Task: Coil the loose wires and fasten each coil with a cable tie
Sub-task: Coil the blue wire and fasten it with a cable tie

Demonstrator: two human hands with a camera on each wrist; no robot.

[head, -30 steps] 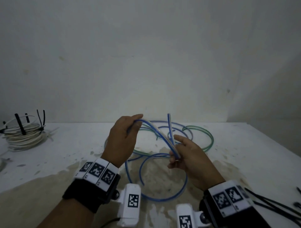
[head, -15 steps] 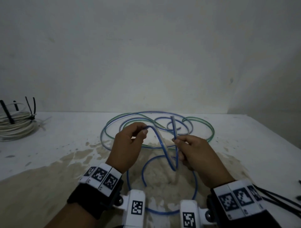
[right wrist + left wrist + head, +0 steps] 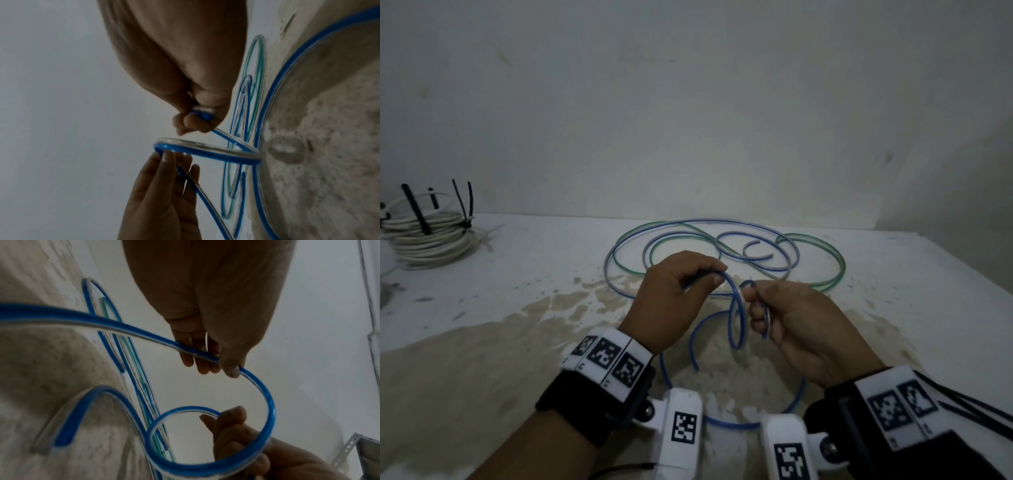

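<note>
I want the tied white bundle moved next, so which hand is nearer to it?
Left. The left hand grips the blue wire mid-table, on the white coil's side. The right hand holds the same wire farther from it.

obstacles: wire loops (image 3: 726, 246) ahead, white coil (image 3: 428, 236) far left | table (image 3: 534, 260) between bare

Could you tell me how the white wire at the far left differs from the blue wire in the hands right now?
The white wire is wound into a neat stacked coil; the blue wire sprawls in loose loops. Black cable ties already bind the white wire, while the blue wire has none. The white wire lies untouched, whereas the left hand and right hand hold the blue wire. Both rest on the same table.
</note>
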